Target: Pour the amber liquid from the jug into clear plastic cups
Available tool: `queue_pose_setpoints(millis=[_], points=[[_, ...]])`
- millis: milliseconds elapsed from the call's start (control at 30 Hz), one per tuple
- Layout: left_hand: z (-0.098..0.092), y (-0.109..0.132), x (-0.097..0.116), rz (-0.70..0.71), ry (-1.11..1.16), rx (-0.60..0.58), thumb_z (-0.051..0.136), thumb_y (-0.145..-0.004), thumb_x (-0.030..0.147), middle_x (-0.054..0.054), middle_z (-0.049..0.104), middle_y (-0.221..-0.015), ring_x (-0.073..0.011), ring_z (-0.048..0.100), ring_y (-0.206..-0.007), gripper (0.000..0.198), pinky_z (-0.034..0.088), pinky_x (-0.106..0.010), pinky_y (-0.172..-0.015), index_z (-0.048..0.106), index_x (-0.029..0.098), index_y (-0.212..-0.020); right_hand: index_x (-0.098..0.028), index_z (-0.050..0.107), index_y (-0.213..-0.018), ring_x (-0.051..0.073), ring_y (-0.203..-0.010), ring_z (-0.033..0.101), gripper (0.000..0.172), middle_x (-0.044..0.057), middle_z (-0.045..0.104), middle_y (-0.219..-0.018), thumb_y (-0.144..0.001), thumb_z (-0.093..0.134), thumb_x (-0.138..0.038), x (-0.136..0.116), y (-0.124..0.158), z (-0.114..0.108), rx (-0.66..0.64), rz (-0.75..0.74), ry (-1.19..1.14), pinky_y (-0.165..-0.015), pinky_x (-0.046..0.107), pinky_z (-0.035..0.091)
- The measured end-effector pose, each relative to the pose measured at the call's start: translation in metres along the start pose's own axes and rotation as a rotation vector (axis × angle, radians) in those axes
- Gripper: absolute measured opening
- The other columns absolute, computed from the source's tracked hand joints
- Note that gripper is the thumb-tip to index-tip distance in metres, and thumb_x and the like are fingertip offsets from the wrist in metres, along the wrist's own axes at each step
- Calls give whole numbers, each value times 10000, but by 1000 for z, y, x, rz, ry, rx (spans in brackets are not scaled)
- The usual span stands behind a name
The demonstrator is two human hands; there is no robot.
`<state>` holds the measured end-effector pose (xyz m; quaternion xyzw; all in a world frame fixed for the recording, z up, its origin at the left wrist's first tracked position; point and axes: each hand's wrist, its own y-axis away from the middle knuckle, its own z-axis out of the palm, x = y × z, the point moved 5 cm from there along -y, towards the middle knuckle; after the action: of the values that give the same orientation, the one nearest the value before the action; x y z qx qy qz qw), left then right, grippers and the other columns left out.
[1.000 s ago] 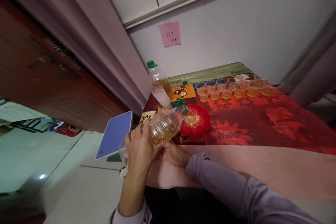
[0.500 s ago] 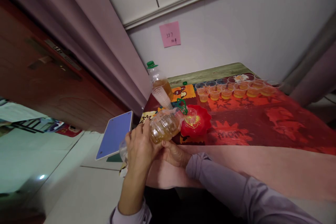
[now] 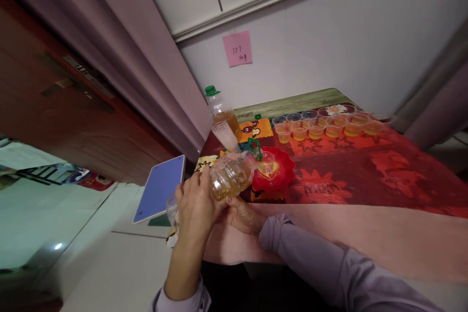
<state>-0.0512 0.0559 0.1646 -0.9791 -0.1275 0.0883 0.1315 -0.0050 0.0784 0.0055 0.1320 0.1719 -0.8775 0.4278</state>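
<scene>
A clear ribbed bottle [image 3: 230, 176] of yellow liquid lies tilted between my hands, its mouth pointing right at a clear plastic cup [image 3: 267, 162]. That cup stands in a red scalloped dish [image 3: 280, 175]. My left hand [image 3: 195, 201] is wrapped round the bottle's base end. Under the bottle, my right hand [image 3: 243, 213] supports it near the base, fingers partly hidden. A green handle ring [image 3: 255, 148] shows at the bottle's neck. Behind it leans a stack of clear cups [image 3: 225, 136], in front of a larger bottle [image 3: 227, 119] with a green cap.
Two rows of clear cups, several with yellow liquid [image 3: 316, 129], stand along the back of the table. A green cap [image 3: 258, 116] lies near them. Pink cloth [image 3: 329, 229] covers the table's front edge. A blue board [image 3: 160, 188] is at the left.
</scene>
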Motion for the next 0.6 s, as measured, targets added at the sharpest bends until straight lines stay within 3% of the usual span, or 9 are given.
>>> queue_pose_setpoints(millis=[600], points=[[-4, -1, 4, -3, -39, -43, 834, -859, 427, -238, 717, -1408, -402, 679, -1273, 820, 452, -541, -1123, 545, 126, -1566, -248, 656, -1377, 335, -1328, 694, 700, 120, 782, -1336, -828, 901, -607, 1, 0, 1, -21, 17, -2, -1147, 641, 548]])
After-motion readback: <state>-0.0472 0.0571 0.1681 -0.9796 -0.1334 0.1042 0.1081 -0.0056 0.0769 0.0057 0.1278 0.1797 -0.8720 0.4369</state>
